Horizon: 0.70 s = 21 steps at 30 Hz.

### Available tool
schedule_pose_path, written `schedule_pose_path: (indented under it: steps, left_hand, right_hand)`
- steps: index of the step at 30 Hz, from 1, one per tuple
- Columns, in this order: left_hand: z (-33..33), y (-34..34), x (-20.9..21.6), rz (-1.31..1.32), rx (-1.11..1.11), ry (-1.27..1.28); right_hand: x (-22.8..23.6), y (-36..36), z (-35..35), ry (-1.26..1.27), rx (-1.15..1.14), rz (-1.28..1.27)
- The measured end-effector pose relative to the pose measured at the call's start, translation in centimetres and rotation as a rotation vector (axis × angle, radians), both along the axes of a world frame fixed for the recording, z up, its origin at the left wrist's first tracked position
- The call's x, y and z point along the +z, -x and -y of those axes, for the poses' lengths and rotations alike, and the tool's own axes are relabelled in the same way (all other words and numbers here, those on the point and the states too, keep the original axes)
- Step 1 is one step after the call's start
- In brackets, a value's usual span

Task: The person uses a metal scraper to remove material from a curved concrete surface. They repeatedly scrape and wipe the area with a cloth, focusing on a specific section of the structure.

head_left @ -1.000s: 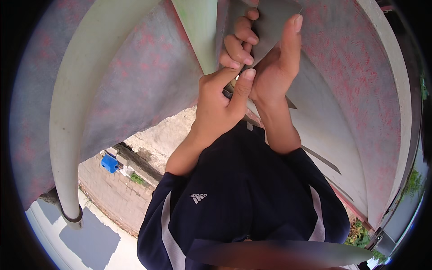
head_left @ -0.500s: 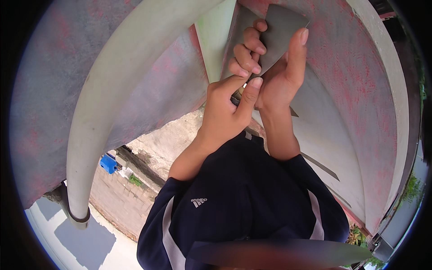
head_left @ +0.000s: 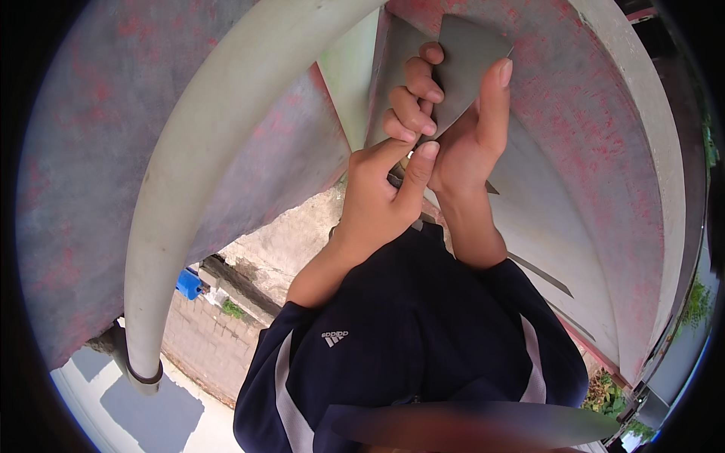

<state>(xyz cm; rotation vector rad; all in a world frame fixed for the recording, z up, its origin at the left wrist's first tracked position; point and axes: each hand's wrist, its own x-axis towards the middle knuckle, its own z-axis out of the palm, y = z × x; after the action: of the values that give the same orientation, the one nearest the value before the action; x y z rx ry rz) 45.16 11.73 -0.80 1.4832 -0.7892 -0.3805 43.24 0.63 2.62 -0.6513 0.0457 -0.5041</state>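
Grey flat blade [head_left: 468,72], broad at far end, narrowing toward the person, up between both hands. Left to right, all places from the blade: well off left, grey surface with red patches [head_left: 75,151]; in front of it, thick pale curved tube [head_left: 181,158], bowed. Lower left, well apart, blue object [head_left: 188,284], kind unclear, on or near brick paving [head_left: 204,336]. Just left, pale green strip [head_left: 351,72]. At the blade's narrow end, left grip [head_left: 375,196]: thumb and forefinger closed on it; small dark part in the crook, mostly hidden. Below, nearer the body, dark navy top with pale sleeve stripes [head_left: 423,325]. Right grip [head_left: 464,155] palm up around the blade: fingers bent over its left edge, thumb raised along the right; cannot tell if clasping or only cradling. Further right, curved panel, red-streaked [head_left: 604,151]; lower right, leafy plants [head_left: 602,392].
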Motion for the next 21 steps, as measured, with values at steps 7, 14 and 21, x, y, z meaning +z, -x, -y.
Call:
schedule_pose_path:
  steps: [7, 14, 21]
  left_hand:
    - [0.25, -0.27, -0.17, -0.104, 0.045, 0.046]
    - [-0.22, -0.37, 0.14, -0.067, 0.037, -0.036]
    - [-0.33, -0.19, 0.20, -0.160, 0.060, -0.009]
  right_hand:
    - [0.21, -0.14, -0.19, -0.011, -0.014, -0.022]
    - [0.24, -0.11, -0.60, -0.007, -0.005, -0.004]
    - [0.03, 0.00, -0.31, -0.009, -0.013, 0.001]
